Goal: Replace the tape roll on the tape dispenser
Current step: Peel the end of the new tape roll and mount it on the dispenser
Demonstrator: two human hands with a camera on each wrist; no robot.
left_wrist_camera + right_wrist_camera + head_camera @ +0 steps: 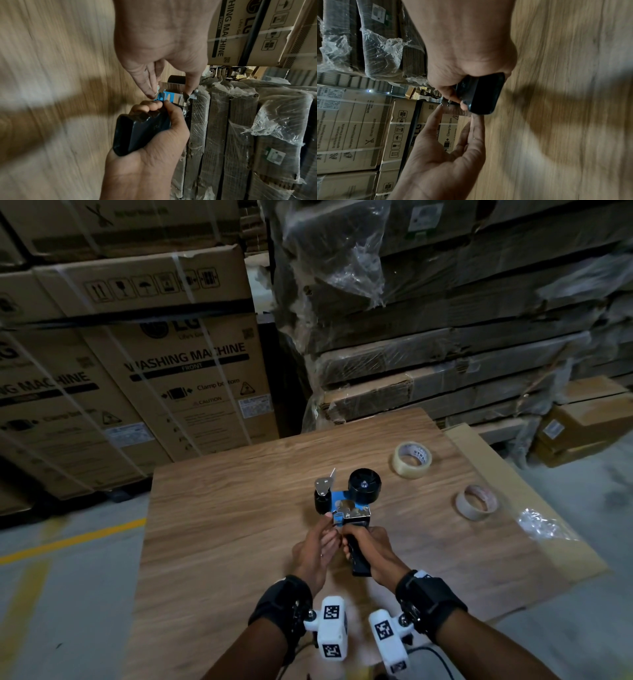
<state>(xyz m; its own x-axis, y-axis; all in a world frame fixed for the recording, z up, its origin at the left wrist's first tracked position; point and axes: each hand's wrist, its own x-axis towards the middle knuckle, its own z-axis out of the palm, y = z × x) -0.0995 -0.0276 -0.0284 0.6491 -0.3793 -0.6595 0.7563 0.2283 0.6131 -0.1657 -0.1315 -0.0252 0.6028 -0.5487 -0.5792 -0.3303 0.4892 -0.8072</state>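
Note:
The tape dispenser [346, 503] has a blue frame, a black handle [137, 132] and a bare black hub [364, 484] with no roll on it. It is held upright over the wooden table [222, 525]. My right hand [368, 542] grips the handle. My left hand [330, 525] reaches in from the left; its thumb [188, 86] and fingers [149, 90] pinch the metal plate [173, 86] and frame from both sides. A full clear tape roll [412, 459] lies at the far right. A nearly spent roll [476, 502] lies nearer, also on the right.
A crumpled bit of clear plastic [537, 523] lies on a cardboard sheet [561, 559] under the table's right edge. Stacked washing machine boxes [137, 371] stand behind on the left. Shrink-wrapped flat cardboard stacks [445, 320] stand behind on the right.

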